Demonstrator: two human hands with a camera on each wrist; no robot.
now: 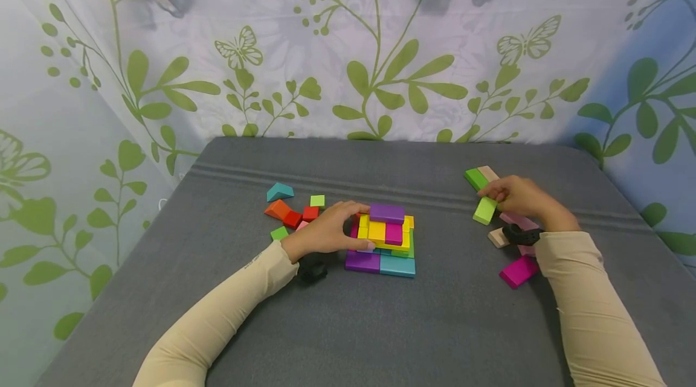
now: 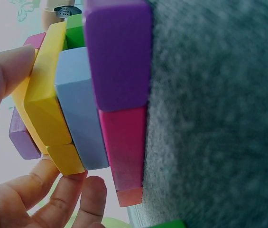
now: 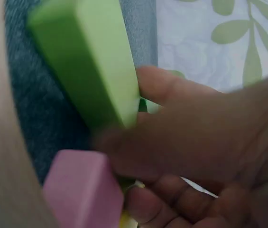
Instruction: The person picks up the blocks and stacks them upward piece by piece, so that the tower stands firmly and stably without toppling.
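A layered stack of colored wooden blocks (image 1: 377,231) stands mid-table, its base showing purple and teal blocks, with a purple block (image 1: 386,213) on top. My left hand (image 1: 326,231) holds the stack at its yellow layer from the left. In the left wrist view, the thumb (image 2: 10,71) lies on one side of the yellow blocks (image 2: 48,95) and the other fingers on another side. Over at the right, my right hand (image 1: 522,197) pinches a light green block (image 1: 484,211) by one end. The right wrist view is blurred; a pink block (image 3: 79,187) appears below the thumb there.
Left of the stack lie loose blocks: a teal one (image 1: 280,191), an orange one (image 1: 278,209), red ones (image 1: 293,220) and small green ones (image 1: 318,200). Around my right hand are a green block (image 1: 476,179), plain wooden blocks (image 1: 497,238) and a magenta block (image 1: 519,271).
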